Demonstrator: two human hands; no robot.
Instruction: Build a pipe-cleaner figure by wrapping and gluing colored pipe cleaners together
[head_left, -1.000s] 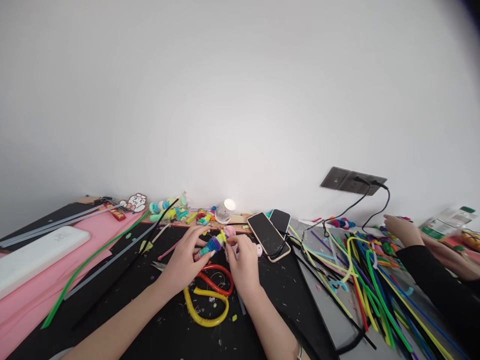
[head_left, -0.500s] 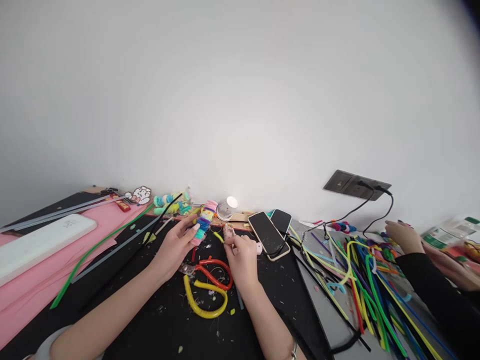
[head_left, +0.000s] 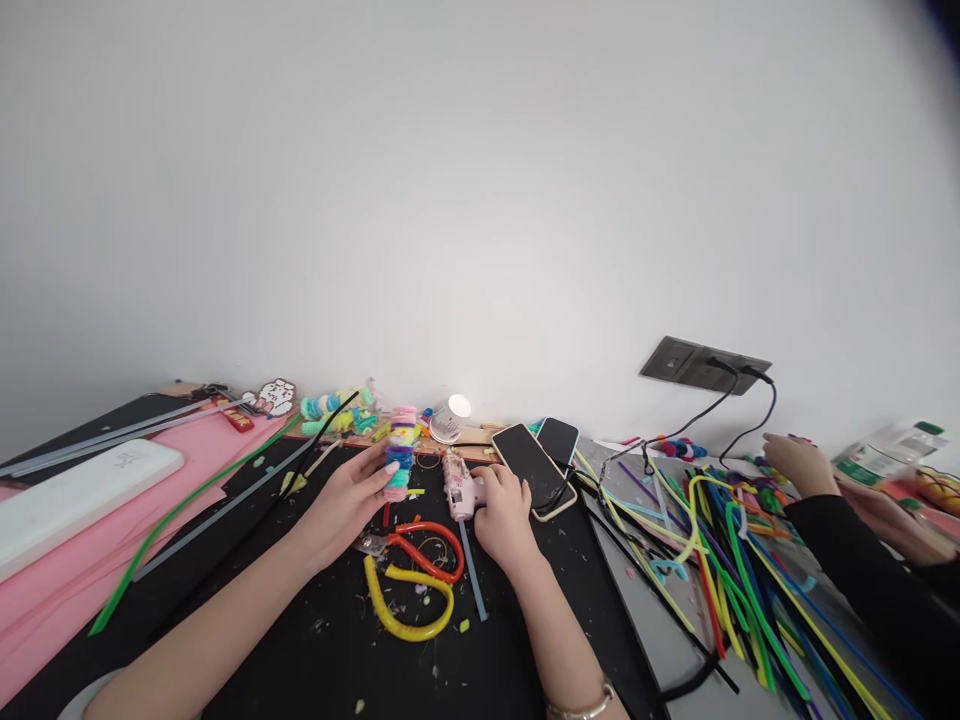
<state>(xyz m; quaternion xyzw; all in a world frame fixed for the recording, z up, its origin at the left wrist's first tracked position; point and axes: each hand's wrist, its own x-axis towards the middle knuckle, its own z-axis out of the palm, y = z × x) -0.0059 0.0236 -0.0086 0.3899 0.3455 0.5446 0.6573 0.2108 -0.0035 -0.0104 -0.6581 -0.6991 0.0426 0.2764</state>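
My left hand [head_left: 352, 505] grips a fuzzy stack of pink, yellow, purple and teal pipe-cleaner coils [head_left: 402, 455], held upright between thumb and fingers. To its right, my right hand [head_left: 504, 515] is closed around the handle of a small pink hot glue gun [head_left: 461, 485]. A translucent glue stick [head_left: 474, 575] sticks out of the gun's back end toward me. Below the coils lies a pair of pliers with one red and one yellow handle [head_left: 411, 630]. A white paper cup [head_left: 451, 418] lies tipped behind the glue gun.
Two phones [head_left: 534, 470] rest beside my right hand. Many coloured pipe cleaners [head_left: 750, 580] cover the grey board at right, near a co-worker's hands [head_left: 802, 465]. Black cords run from a wall socket [head_left: 701, 365]. At left are pink paper [head_left: 202, 455] and a white box [head_left: 90, 500].
My right hand has shifted right and now wraps the glue gun's handle, leaving the gun's body in plain view. The coil stack has turned more upright in my left hand.
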